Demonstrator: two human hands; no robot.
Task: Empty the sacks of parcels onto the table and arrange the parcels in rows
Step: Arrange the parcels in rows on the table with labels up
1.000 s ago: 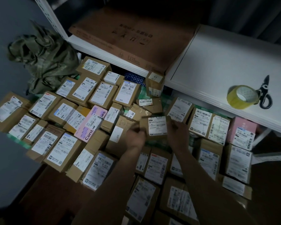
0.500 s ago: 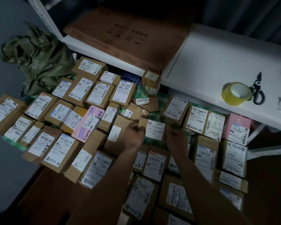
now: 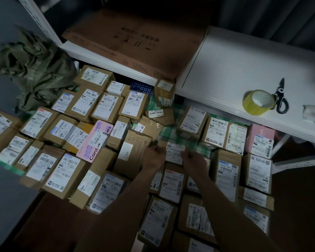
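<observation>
Honestly, we're deep in the arranging step: left hand [image 3: 153, 157] and right hand [image 3: 193, 159] both grip a small labelled parcel [image 3: 175, 153] just above the green checked gap [image 3: 173, 131]. Next it probably wants setting down at twelve o'clock, square with its neighbours.

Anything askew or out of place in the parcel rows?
Yes. Two small brown parcels near the green checked cloth lie tilted and overlapping, not squared up. A pink box lies diagonally across its neighbours. Both hands grip a parcel.
</observation>
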